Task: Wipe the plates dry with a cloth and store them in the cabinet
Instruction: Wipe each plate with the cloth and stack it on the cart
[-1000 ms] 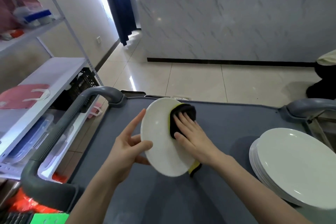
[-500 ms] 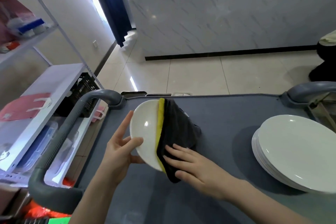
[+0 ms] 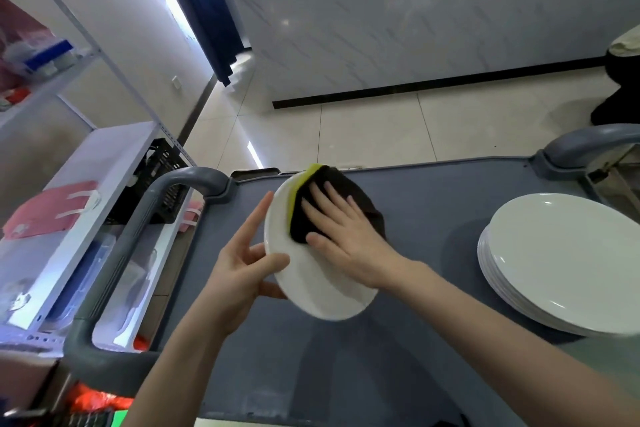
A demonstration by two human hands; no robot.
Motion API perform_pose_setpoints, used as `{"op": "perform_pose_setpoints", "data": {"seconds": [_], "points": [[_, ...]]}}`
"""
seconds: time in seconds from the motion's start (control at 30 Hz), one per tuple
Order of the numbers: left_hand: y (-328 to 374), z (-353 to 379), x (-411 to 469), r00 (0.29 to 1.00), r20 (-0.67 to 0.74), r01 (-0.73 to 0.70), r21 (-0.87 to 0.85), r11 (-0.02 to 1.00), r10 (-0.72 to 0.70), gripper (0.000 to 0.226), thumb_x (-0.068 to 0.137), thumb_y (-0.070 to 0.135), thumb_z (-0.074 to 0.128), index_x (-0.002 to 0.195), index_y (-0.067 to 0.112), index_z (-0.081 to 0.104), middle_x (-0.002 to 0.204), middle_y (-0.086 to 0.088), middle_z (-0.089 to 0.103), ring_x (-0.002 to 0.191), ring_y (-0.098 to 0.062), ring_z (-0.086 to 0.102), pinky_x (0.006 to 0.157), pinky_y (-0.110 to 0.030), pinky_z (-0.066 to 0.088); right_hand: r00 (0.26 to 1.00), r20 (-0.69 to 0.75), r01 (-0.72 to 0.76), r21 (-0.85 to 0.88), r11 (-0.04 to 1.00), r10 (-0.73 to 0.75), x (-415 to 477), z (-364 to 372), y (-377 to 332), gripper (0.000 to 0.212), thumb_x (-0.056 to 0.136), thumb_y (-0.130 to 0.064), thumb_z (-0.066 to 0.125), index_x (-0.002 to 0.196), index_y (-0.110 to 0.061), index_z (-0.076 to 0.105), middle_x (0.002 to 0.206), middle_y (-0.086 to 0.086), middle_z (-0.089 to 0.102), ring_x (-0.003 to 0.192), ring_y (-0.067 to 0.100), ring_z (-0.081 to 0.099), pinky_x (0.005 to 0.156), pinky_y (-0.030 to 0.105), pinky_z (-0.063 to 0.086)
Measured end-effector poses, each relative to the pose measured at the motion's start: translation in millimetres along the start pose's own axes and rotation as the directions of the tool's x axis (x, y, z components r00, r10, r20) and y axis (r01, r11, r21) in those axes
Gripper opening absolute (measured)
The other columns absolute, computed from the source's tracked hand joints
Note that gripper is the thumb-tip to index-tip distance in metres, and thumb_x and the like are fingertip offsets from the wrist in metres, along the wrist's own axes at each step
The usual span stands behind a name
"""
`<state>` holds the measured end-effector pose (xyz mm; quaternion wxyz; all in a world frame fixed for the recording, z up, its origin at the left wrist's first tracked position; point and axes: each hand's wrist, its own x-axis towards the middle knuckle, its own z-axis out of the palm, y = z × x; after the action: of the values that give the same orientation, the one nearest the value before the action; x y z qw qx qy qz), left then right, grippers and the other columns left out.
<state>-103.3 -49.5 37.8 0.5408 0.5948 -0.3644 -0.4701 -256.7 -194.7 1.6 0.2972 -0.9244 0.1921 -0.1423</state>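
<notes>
White plate [image 3: 311,274] sits in your left hand [image 3: 239,270], tilted on edge above the grey cart top [image 3: 415,357], left of its middle, with its face turned toward you. Your thumb lies across the front of the left rim and the other fingers reach behind, so the plate is pinched between them. Your index finger sticks out straight along the rim.

Against the upper part of the plate you press a dark cloth [image 3: 363,198] with a yellow edge. Your right hand [image 3: 346,236] lies flat on it, fingers straight and slightly spread, nothing curled around it. The thumb touches bare plate just below the cloth. The cloth covers the plate's top right and hangs past the far rim.

Well apart, on the right of the cart top, a stack [image 3: 568,260] of white plates lies flat. A grey handle [image 3: 138,236] curves up along the cart's left end, and a second handle [image 3: 588,139] rises at the far right corner.

Left of the cart stands a white shelf [image 3: 104,156] with a red bag [image 3: 48,208] on it and a black crate [image 3: 162,180] just behind. Beyond the cart you see pale tiled floor [image 3: 381,128], a marble-fronted counter [image 3: 415,10] and a blue curtain [image 3: 204,10].
</notes>
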Motion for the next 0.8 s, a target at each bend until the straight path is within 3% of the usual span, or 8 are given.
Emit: {"op": "perform_pose_setpoints", "data": {"seconds": [0.13,0.23,0.4,0.5,0.6,0.7,0.8], "points": [[-4.9,-3.1,-2.1,1.0,-0.009,0.01,-0.07,0.997,-0.011,0.078,0.08,0.019,0.074,0.144,0.049,0.039,0.12,-0.018,0.068,0.094,-0.03,0.071,0.065,-0.044,0.059,0.988,0.036,0.154,-0.049,0.987,-0.152,-18.6,17.9,-27.3,0.052,0.101,-0.044,0.026,0.15,-0.035,0.015,0.157,-0.019,-0.004,0.146,0.008,-0.014,0.118,0.04,-0.006],[-8.0,-7.7,-6.0,0.998,-0.056,0.024,-0.083,0.996,-0.028,0.078,0.074,0.027,0.077,0.141,0.05,0.043,0.111,-0.02,0.071,0.086,-0.032,0.072,0.064,-0.046,0.059,0.975,0.11,0.192,0.009,0.981,-0.192,-40.0,16.9,-21.0,0.047,0.102,-0.043,0.027,0.148,-0.031,0.031,0.158,-0.021,0.0,0.146,0.005,-0.013,0.119,0.04,-0.002],[-13.1,-10.6,-8.2,0.99,-0.138,0.027,-0.029,0.999,-0.031,0.073,0.076,0.015,0.07,0.135,0.053,0.049,0.085,-0.013,0.073,0.067,-0.025,0.07,0.055,-0.045,0.058,0.967,0.195,0.156,0.052,0.986,-0.164,-79.2,17.3,5.0,0.048,0.102,-0.048,0.023,0.144,-0.032,0.037,0.158,-0.024,0.002,0.145,0.001,-0.01,0.12,0.041,0.009],[-13.1,-9.6,-9.0,0.989,-0.138,0.043,-0.023,0.999,-0.046,0.074,0.075,0.013,0.068,0.135,0.053,0.049,0.087,-0.012,0.073,0.069,-0.026,0.069,0.055,-0.046,0.058,0.98,0.189,0.052,0.047,0.998,-0.06,-88.7,15.5,18.1,0.045,0.099,-0.055,0.014,0.142,-0.05,0.026,0.154,-0.033,-0.001,0.144,-0.004,-0.008,0.12,0.044,0.004],[-9.1,-7.2,-7.9,0.991,-0.125,0.041,-0.019,0.999,-0.044,0.075,0.071,0.014,0.072,0.135,0.047,0.052,0.085,-0.009,0.071,0.068,-0.024,0.067,0.055,-0.044,0.057,0.995,0.097,-0.035,0.114,0.993,0.024,-82.2,8.6,27.8,0.043,0.099,-0.052,0.02,0.141,-0.052,0.031,0.154,-0.032,0.011,0.144,-0.004,0.001,0.12,0.04,0.004],[-2.4,-5.5,-5.2,0.995,-0.097,0.034,-0.021,0.999,-0.036,0.073,0.068,0.015,0.073,0.133,0.042,0.055,0.09,-0.011,0.07,0.071,-0.026,0.067,0.056,-0.045,0.057,0.988,-0.126,-0.063,0.18,0.982,0.086,-67.1,-1.0,33.6,0.037,0.099,-0.037,0.042,0.135,-0.035,0.052,0.15,-0.015,0.033,0.141,0.005,0.024,0.117,0.034,0.022],[0.6,-5.5,-5.6,0.997,-0.069,0.036,0.006,0.999,-0.036,0.071,0.074,0.007,0.064,0.133,0.044,0.055,0.091,-0.012,0.07,0.072,-0.027,0.066,0.057,-0.044,0.057,0.937,-0.319,-0.086,0.189,0.978,0.144,-51.6,-9.7,39.0,0.025,0.09,-0.013,0.064,0.114,-0.016,0.07,0.138,0.002,0.044,0.122,0.016,0.044,0.107,0.032,0.036]]}}
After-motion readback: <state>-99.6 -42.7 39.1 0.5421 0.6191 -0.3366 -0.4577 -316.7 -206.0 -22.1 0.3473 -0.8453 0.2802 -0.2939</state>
